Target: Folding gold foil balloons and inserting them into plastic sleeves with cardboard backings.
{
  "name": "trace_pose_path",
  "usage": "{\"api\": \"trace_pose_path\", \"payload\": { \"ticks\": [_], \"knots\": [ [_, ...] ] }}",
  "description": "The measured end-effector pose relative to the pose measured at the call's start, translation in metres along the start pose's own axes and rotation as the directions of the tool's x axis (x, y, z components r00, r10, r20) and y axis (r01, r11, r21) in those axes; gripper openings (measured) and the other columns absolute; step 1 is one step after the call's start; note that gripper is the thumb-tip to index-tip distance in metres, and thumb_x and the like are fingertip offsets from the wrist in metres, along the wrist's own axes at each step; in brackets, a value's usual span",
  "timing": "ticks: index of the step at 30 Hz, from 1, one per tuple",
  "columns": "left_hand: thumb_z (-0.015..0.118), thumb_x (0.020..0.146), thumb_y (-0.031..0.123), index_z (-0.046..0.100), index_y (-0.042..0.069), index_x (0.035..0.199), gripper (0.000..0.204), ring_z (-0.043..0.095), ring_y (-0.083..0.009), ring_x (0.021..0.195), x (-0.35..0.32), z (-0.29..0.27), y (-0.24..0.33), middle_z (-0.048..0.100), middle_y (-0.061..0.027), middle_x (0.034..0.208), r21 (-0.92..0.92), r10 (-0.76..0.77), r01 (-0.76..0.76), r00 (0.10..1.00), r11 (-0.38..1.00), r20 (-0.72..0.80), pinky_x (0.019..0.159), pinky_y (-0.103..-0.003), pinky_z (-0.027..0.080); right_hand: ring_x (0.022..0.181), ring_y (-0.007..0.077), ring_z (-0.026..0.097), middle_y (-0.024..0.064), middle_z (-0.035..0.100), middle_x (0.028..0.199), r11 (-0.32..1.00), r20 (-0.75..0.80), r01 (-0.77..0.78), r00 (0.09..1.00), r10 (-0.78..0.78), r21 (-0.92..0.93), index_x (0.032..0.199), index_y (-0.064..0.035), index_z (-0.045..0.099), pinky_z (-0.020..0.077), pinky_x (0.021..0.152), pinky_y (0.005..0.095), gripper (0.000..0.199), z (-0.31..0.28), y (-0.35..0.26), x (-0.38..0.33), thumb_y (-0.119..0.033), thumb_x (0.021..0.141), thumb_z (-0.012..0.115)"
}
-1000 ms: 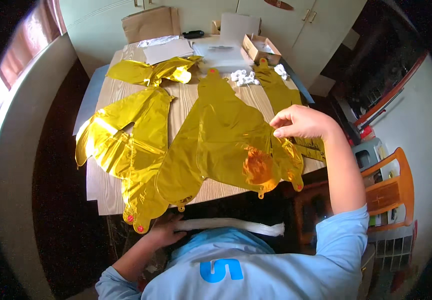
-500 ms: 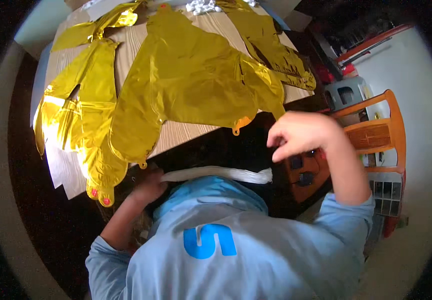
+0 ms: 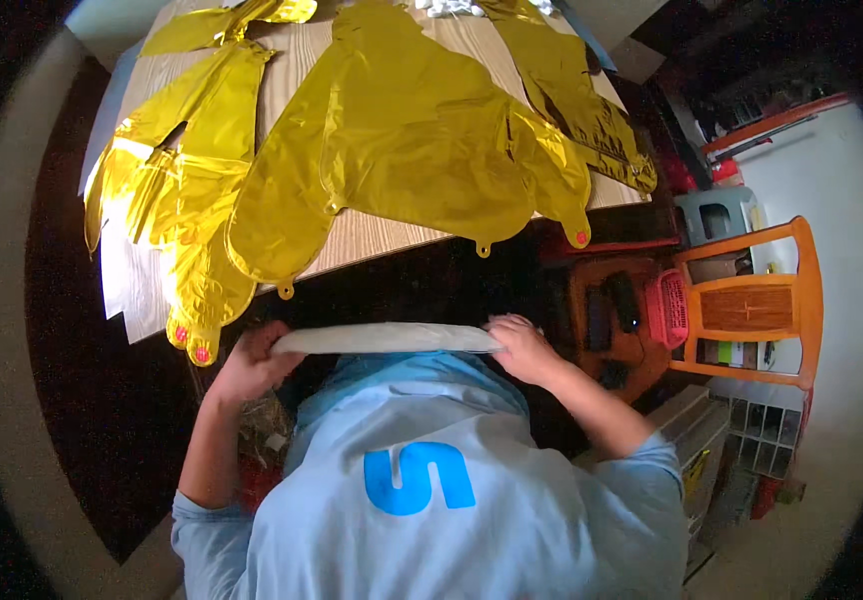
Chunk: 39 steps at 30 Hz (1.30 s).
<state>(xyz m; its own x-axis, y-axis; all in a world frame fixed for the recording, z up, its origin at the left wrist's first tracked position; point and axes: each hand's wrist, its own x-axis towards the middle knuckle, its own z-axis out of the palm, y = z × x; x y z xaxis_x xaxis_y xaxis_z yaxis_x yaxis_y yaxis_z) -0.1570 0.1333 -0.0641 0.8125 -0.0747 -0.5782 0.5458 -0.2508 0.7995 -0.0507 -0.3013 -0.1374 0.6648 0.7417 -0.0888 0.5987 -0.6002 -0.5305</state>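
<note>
From the head camera you're looking straight down over your own light blue shirt, and both hands sit just below the near edge of the table. Your left hand is closed around the left end of a long, flat, pale strip, and your right hand is clamped on its right end, so the hands are well apart with the strip stretched level between them. The strip isn't on the table at all; it's held in the air right by your chest, off the near edge.

Up on the wooden table there's a big gold foil balloon lying flat in the middle, with its little neck tabs hanging over the near edge. Another crumpled gold foil piece droops off the near-left corner, and a third gold piece runs along the right edge. Off to your right there's an orange wooden chair with a red basket just beside it. Can't tell what the strip is made of.
</note>
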Motion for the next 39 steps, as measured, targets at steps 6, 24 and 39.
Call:
{"api": "trace_pose_path", "payload": {
  "ticks": [6,24,39],
  "knots": [
    [0.073,0.071,0.010,0.068,0.002,0.107,0.038,0.067,-0.0402,0.092,-0.038,0.003,-0.004,0.069,-0.0231,0.098,0.663,0.079,-0.012,0.994,0.748,-0.071,0.081,-0.043,0.055,0.077,0.0211,0.070,0.0111,0.070,0.082,0.916,-0.229,-0.206,0.927,0.295,0.345,0.099,-0.0018,0.062,0.0545,0.071,0.0322,0.024,-0.071,-0.025,-0.006,0.008,0.078,0.058],
    [0.065,0.078,0.003,0.063,-0.003,0.092,0.015,0.056,-0.0101,0.078,-0.135,-0.098,0.045,0.062,-0.0028,0.082,0.537,0.565,-0.236,0.560,0.810,-0.606,0.071,-0.026,0.045,0.068,0.0085,0.053,0.0007,0.064,0.079,0.906,-0.697,-0.185,0.586,0.413,0.381,0.097,-0.0018,0.070,0.0416,0.064,0.0245,0.013,-0.299,0.092,0.007,-0.010,0.095,0.060],
    [0.060,0.080,-0.001,0.062,-0.002,0.092,0.013,0.053,-0.0090,0.072,-0.148,-0.186,0.040,0.058,0.0001,0.076,0.578,0.502,-0.009,0.507,0.816,-0.701,0.065,-0.028,0.045,0.054,0.0100,0.050,-0.0001,0.053,0.059,0.931,-0.538,-0.283,0.760,0.364,0.231,0.076,-0.0058,0.066,0.0383,0.054,0.0294,0.031,-0.321,0.126,0.168,-0.030,0.096,0.066]
  ]
}}
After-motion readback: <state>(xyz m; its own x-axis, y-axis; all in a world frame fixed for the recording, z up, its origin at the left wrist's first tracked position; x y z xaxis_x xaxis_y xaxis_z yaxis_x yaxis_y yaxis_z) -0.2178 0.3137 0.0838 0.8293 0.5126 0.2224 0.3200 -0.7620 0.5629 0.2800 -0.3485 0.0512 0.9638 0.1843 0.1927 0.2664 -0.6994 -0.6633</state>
